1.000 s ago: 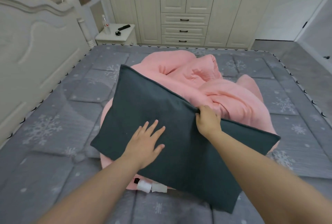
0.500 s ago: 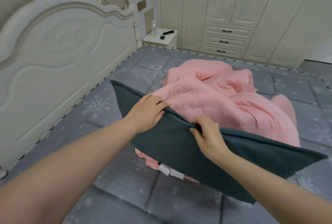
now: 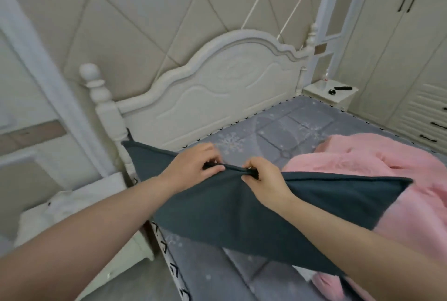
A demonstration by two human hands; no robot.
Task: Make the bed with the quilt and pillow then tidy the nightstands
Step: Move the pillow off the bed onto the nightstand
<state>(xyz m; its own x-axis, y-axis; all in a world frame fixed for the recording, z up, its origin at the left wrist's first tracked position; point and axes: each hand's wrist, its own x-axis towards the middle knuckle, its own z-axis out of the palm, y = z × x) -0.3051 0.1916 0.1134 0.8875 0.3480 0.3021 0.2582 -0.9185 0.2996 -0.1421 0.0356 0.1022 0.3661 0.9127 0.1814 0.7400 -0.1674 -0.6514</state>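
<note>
At the lower left of the frame a white nightstand stands against the bed's side, with something pale and crumpled on its top that is too blurred to name. Above it rises the white post and carved headboard, filling the upper middle of the frame. In the centre, both hands grip the upper seam of a dark teal pillow, which is lifted above the grey snowflake-patterned mattress; one corner of it points toward the bedpost at the left, the other reaches over the quilt at the right. The left hand has its fingers curled over the seam with the thumb underneath, pinching the edge. Just beside it, near but not touching, the right hand pinches the same seam, fingers folded down over the fabric. To the right, the pink quilt lies in a rumpled heap on the mattress, partly under the pillow's right corner. In the upper right of the frame a second white nightstand sits beyond the headboard, carrying a clear bottle and a dark remote, with cream wardrobe doors behind it.
</note>
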